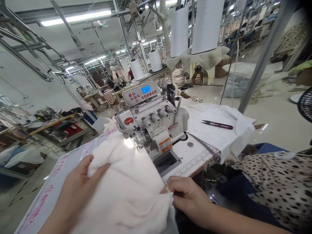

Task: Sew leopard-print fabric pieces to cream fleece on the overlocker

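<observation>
Two bare hands hold a large piece of soft white fabric (136,175) that lies over the near side of the worktop (191,166). The left hand (79,182) pinches a bunched fold between thumb and forefinger, close to the worktop's left edge. The right hand (186,195), at the near edge, has thumb and fingers closed on the fabric's side corner; its lower fingers curl out of sight.

Just beyond, the fabric's far end reaches the lit needle area of a white sewing machine (151,122); whether it is under the presser foot cannot be told. The fold near the left hand could be caught and stitched in if it slides inward unflattened. Uneven pull between the hands could skew the edge, and fingers straying toward the needle could be hurt.

Toward the worktop's right end, dark thread snips (216,125) lie on a white cloth (207,112); a tug on that cloth might send them over the edge. Below, to the right, hangs black-spotted fabric (275,182).

Farther back, tall white thread cones (180,32) rise behind the machine, before a factory floor of other workstations under strip lights (76,18).
</observation>
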`<state>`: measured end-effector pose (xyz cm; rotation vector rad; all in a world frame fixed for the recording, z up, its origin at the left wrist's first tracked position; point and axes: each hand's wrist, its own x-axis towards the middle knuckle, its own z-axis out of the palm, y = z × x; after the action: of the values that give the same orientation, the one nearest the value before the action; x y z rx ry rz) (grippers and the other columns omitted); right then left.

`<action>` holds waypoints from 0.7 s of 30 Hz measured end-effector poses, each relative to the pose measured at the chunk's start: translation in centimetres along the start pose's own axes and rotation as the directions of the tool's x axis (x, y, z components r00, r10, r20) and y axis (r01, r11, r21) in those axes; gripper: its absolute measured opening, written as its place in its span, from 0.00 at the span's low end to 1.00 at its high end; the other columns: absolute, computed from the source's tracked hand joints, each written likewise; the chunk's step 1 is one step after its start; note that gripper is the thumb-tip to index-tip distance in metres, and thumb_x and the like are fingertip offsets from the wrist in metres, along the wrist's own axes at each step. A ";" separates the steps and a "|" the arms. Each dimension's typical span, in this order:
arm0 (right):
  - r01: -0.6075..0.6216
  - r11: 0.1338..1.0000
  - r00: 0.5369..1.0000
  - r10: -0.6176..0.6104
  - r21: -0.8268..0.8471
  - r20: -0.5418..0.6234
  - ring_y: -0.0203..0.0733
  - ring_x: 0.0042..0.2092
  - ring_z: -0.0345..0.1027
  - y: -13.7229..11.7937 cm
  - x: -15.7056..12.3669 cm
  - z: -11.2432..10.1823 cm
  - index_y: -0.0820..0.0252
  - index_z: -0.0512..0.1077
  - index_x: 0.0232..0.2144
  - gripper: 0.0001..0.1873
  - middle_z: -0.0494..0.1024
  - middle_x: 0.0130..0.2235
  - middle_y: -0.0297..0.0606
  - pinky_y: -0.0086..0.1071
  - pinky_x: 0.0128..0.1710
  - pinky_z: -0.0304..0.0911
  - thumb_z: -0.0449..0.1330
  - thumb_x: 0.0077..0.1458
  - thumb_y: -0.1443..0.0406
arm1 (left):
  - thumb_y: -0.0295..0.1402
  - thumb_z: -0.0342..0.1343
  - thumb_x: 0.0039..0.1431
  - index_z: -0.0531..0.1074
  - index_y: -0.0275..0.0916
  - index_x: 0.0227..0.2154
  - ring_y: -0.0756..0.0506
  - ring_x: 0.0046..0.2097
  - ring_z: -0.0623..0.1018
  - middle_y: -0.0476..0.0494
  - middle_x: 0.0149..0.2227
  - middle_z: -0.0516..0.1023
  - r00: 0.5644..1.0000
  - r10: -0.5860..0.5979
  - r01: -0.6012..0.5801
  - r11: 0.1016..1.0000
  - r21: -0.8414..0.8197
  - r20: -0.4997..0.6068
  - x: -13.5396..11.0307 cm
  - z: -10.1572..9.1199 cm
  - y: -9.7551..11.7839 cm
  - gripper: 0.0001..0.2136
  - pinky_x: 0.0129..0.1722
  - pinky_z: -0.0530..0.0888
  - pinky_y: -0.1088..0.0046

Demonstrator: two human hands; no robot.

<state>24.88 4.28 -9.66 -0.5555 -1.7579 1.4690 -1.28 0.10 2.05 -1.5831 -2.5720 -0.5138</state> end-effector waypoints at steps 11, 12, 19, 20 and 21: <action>0.131 0.988 0.989 -0.135 -0.085 -0.051 0.33 0.30 0.64 1.1 3.9 0.1 0.62 0.74 0.26 0.09 0.70 0.27 0.34 0.24 0.28 0.58 0.54 0.47 0.74 | 0.48 0.47 0.51 0.65 0.39 0.37 0.51 0.30 0.71 0.56 0.28 0.71 0.998 0.050 -0.048 0.997 0.059 -0.045 3.5 -1.6 2.2 0.18 0.28 0.63 0.81; 0.157 0.983 0.985 -0.163 -0.100 -0.055 0.34 0.31 0.64 1.1 4.3 0.1 0.62 0.74 0.26 0.09 0.70 0.27 0.34 0.25 0.29 0.58 0.54 0.47 0.74 | 0.48 0.46 0.52 0.65 0.38 0.38 0.51 0.30 0.71 0.56 0.28 0.70 0.998 0.049 -0.046 0.997 0.066 -0.047 3.5 -1.9 2.7 0.18 0.28 0.63 0.81; 0.286 0.945 0.949 -0.302 -0.157 -0.086 0.36 0.31 0.64 0.6 7.2 0.0 0.62 0.70 0.23 0.09 0.70 0.26 0.34 0.27 0.31 0.57 0.52 0.47 0.74 | 0.49 0.37 0.54 0.64 0.33 0.40 0.49 0.35 0.71 0.53 0.31 0.68 0.982 0.189 -0.184 0.970 0.157 -0.018 6.0 -2.6 4.0 0.24 0.35 0.66 0.76; 0.300 0.939 0.944 -0.317 -0.169 -0.087 0.36 0.31 0.64 0.6 7.6 0.0 0.62 0.71 0.23 0.09 0.70 0.27 0.35 0.27 0.31 0.57 0.52 0.46 0.75 | 0.49 0.36 0.55 0.63 0.32 0.42 0.47 0.36 0.71 0.51 0.32 0.68 0.984 0.179 -0.170 0.967 0.189 -0.027 6.6 -2.4 3.8 0.25 0.36 0.67 0.73; 0.311 0.933 0.940 -0.330 -0.181 -0.086 0.36 0.32 0.64 0.6 8.1 0.0 0.62 0.71 0.24 0.10 0.71 0.27 0.35 0.27 0.31 0.57 0.51 0.45 0.76 | 0.49 0.34 0.55 0.62 0.30 0.44 0.44 0.38 0.72 0.49 0.34 0.68 0.985 0.167 -0.154 0.964 0.215 -0.043 7.1 -2.3 3.6 0.27 0.37 0.68 0.70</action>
<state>19.84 10.38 -8.02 -0.4023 -1.7910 1.0518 -1.66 6.90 6.74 -1.6546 -2.3382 -0.2590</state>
